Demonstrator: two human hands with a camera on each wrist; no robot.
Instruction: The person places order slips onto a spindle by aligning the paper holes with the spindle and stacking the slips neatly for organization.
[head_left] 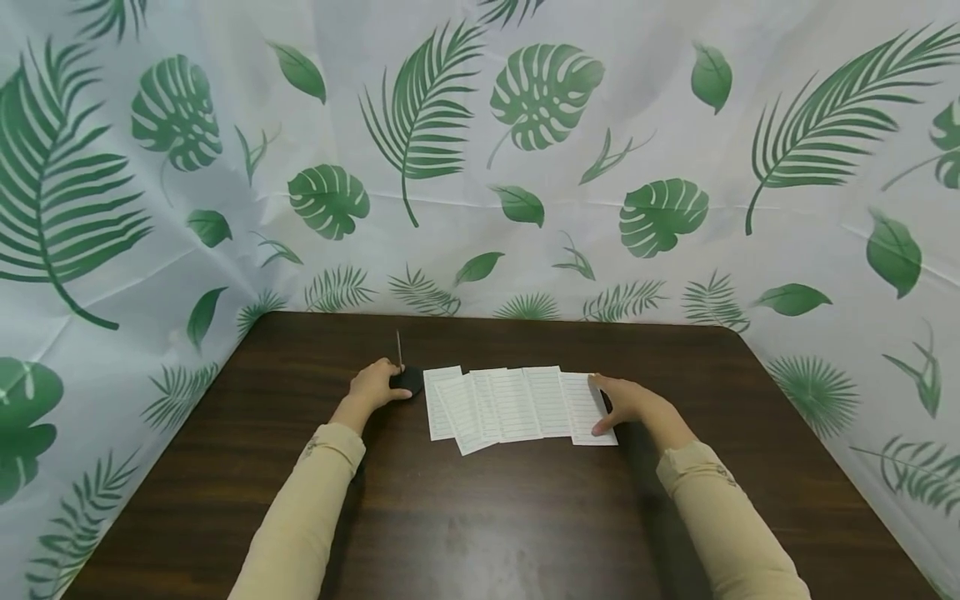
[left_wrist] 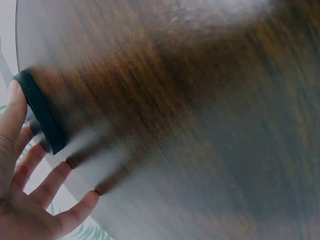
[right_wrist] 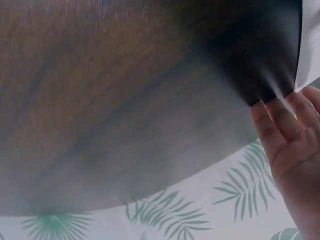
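Note:
My left hand [head_left: 372, 385] grips the round black base of a receipt spike [head_left: 408, 380], whose thin metal rod stands upright. The thumb lies along the base's edge in the left wrist view, where the outer fingertips touch the tabletop. Beside the spike, several white printed paper slips [head_left: 516, 404] lie overlapping in a row. My right hand [head_left: 633, 406] is at the rightmost slip [head_left: 581, 407], thumb over its lower right part and fingertips near its upper right corner. In the right wrist view, three fingertips rest on the table by the slip's edge.
The dark wooden table [head_left: 480, 517] has rounded far corners. Behind it and along its sides hangs a white curtain [head_left: 465, 108] printed with green leaves. The slips lie between the two hands, toward the table's far side.

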